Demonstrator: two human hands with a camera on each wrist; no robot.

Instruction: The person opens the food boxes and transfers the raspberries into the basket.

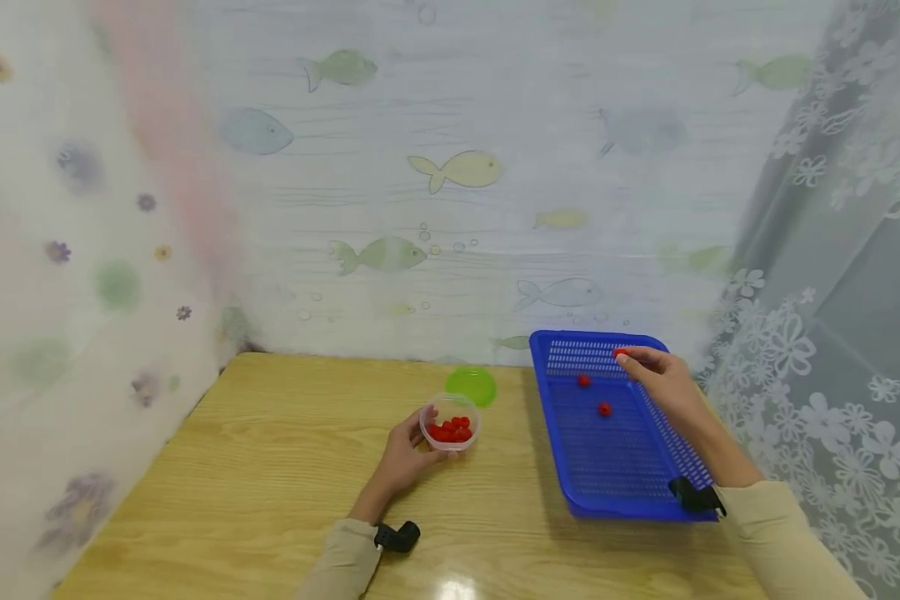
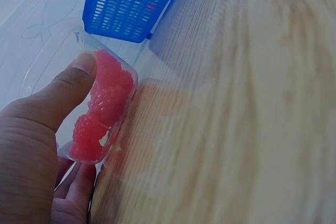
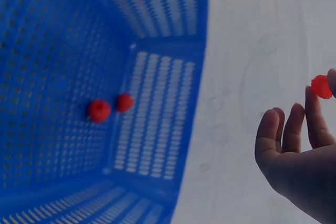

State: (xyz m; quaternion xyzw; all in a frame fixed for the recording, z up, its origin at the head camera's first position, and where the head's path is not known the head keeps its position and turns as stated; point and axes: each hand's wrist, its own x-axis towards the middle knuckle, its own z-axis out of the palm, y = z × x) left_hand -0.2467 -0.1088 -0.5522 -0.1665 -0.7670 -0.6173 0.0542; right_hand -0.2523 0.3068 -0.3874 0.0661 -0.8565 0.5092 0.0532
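Observation:
My left hand [image 1: 405, 458] grips a clear plastic container [image 1: 424, 427] by its side, thumb in front and fingers behind. Several red raspberries [image 2: 107, 98] lie inside it, close to the wooden table. Over the far right part of a blue plastic basket [image 1: 562, 475], my right hand [image 1: 663, 383] pinches one raspberry [image 3: 321, 86] between thumb and finger; its other fingers are spread in the right wrist view. Two more raspberries sit apart on the basket floor, one [image 1: 604, 409] nearer and one [image 1: 583, 381] farther back.
A round green lid [image 1: 474, 385] lies on the wooden table [image 1: 285, 467] just behind the container. The table's back edge meets a curtain [image 1: 450, 250] printed with fish. Lace fabric [image 1: 817, 417] hangs at the right, beside the basket.

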